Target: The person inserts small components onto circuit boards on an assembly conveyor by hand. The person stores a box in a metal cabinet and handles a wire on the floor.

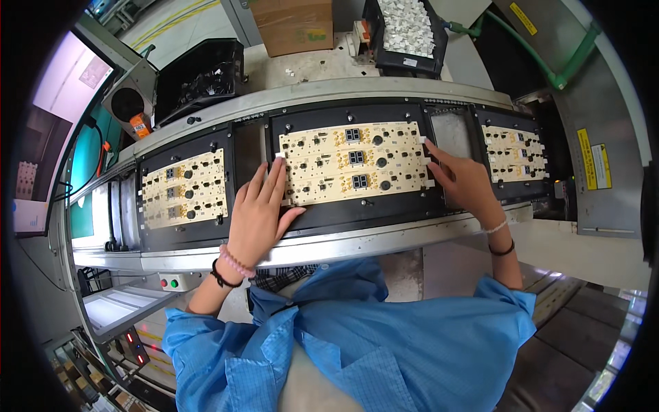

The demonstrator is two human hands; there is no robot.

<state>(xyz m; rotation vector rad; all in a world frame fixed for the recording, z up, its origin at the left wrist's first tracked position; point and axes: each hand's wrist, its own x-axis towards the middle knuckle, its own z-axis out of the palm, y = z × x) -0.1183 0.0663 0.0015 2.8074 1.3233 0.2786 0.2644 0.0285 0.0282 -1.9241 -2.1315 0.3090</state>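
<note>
A cream circuit board panel (329, 154) lies in a black carrier frame (322, 214) in front of me, with small dark digit displays, round black parts and white connectors along both ends. My left hand (252, 216) has its fingers stretched out, and the fingertips touch a white connector (280, 156) on the panel's left edge; the thumb is spread to the side. On the panel's far right corner, the index fingertip of my right hand (463, 180) rests against another white connector (423, 140). The right thumb is apart from that finger, nearer to me along the same edge.
Similar panels sit in carriers to the left (184, 189) and right (515, 154) on the rail conveyor (343, 244). Beyond it stand a black bin of dark parts (206, 79), a cardboard box (293, 26) and a black bin of white connectors (406, 27). A green hose (532, 55) hangs far right.
</note>
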